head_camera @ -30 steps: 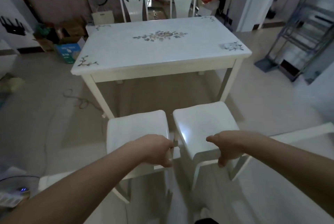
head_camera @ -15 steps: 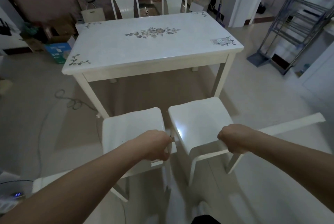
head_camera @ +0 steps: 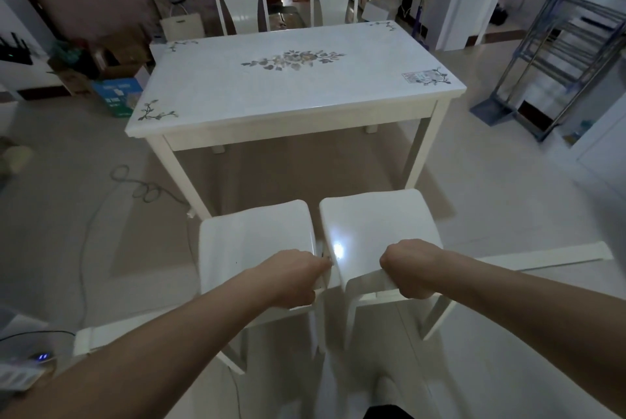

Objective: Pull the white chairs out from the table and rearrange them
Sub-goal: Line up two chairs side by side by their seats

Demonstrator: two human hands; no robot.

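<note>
Left hand (head_camera: 294, 278) clenched on left chair (head_camera: 252, 242) back; right hand (head_camera: 411, 271) on right chair (head_camera: 372, 225). Seats extend up-frame toward worktop (head_camera: 237, 103), clear of edge.

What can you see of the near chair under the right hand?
The right near chair looks glossy white, like lacquered wood or plastic, with a glare spot on its seat. It stands clear of the table, beside the left near chair, a narrow gap between them. The right hand has a closed grip on its near edge.
</note>
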